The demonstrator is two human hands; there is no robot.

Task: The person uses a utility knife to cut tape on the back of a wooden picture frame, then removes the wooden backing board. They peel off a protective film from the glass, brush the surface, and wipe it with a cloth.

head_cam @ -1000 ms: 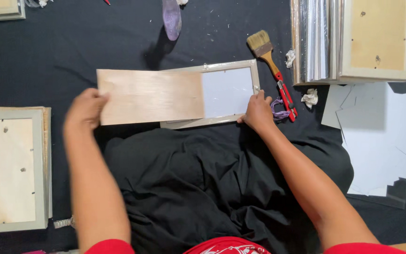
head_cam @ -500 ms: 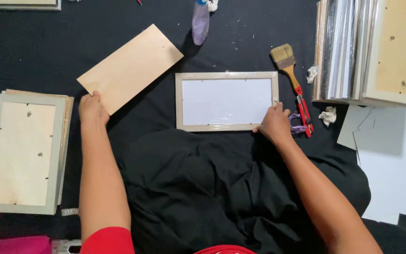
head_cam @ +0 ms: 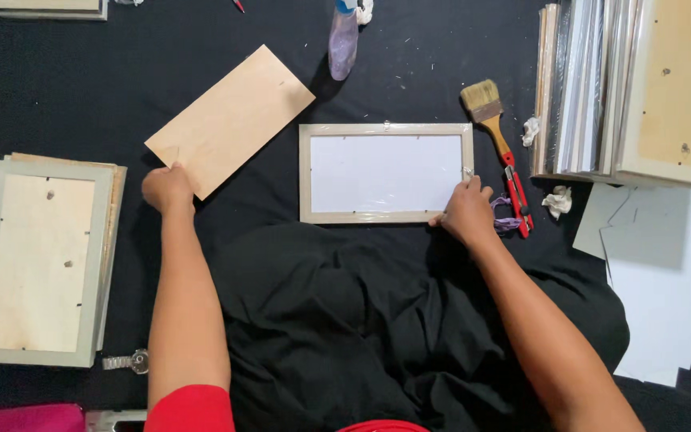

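Left hand gripping plywood board, right hand on frame

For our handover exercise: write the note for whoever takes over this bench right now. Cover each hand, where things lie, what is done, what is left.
Left hand: grips a corner of the wooden backing board, which lies askew on the black cloth.
Right hand: rests on the lower right corner of the picture frame.
Done: board is off the frame; the white inside is bare.
Left: board not yet let go.
Nearby: paintbrush right of the frame, stack of frames at left.
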